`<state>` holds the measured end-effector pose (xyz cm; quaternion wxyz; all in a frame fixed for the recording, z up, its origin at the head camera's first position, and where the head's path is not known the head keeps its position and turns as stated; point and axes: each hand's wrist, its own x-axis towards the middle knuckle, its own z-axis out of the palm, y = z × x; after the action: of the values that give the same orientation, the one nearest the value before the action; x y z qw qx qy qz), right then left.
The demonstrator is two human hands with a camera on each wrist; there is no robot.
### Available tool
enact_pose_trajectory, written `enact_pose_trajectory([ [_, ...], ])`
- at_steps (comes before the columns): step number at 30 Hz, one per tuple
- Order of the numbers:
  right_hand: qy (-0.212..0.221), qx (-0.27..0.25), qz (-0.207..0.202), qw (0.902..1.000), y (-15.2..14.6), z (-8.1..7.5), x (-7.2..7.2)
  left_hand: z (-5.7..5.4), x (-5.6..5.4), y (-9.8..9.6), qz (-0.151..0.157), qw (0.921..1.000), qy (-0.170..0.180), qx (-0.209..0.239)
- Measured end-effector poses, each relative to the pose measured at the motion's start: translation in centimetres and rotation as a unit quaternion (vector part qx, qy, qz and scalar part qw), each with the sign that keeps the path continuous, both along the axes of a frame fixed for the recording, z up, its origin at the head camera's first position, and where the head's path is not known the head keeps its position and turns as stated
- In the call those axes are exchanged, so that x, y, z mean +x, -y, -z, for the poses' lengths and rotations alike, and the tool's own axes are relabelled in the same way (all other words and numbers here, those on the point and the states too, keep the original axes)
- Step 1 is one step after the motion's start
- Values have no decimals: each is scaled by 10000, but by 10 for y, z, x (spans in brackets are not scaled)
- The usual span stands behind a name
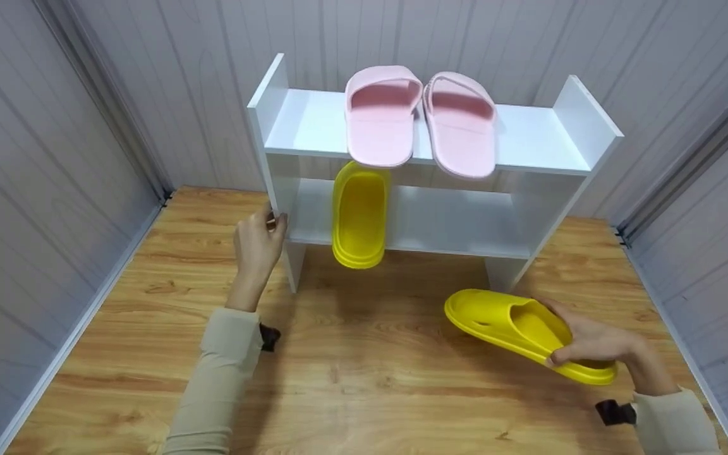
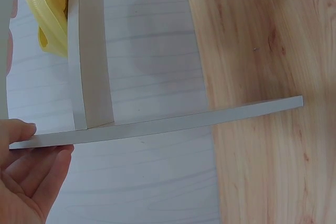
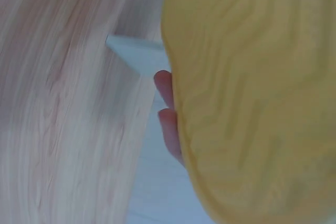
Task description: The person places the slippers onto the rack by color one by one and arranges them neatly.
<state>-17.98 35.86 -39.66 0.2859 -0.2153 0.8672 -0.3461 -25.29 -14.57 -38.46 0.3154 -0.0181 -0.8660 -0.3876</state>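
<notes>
My left hand (image 1: 260, 243) pinches the front edge of the left side panel of a white shoe rack (image 1: 452, 218); in the left wrist view its thumb and fingers lie on both faces of that panel. My right hand (image 1: 594, 338) grips a yellow slipper (image 1: 497, 313) by its heel end, held in front of the rack's lower right. The ridged sole (image 3: 252, 98) fills much of the right wrist view, two fingertips showing past its edge. Another yellow slipper (image 1: 359, 218) sits on the middle shelf, toward the left, its heel jutting over the front edge.
A pair of pink slippers, one left (image 1: 382, 126) and one right (image 1: 465, 133), stands on the top shelf. The rack's raised side panels flank them. Wood-patterned floor (image 1: 364, 392) lies in front, and pale panelled walls (image 1: 168, 82) close in the back and both sides.
</notes>
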Motion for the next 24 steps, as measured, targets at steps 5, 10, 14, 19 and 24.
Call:
enact_pose_trajectory([
  [5, -772, -175, -269, 9965, 15, -3, -1, 0, 0, 1, -23, 10000, 11, -28],
  [10, -1225, -445, -417, 9906, 28, -6, 0, 1, 0, 1, 56, 9999, 50, -105],
  [14, -1286, -616, -365, 9891, 37, -11, 1, 1, -1, 1, -17, 9999, 34, -94],
  [19, -1464, -692, -331, 9862, 47, -19, 3, 2, -1, 1, -83, 9999, 21, -80],
  [24, -1616, -792, -196, 9835, 56, -25, 5, 2, -1, 1, -78, 9999, -64, -60],
])
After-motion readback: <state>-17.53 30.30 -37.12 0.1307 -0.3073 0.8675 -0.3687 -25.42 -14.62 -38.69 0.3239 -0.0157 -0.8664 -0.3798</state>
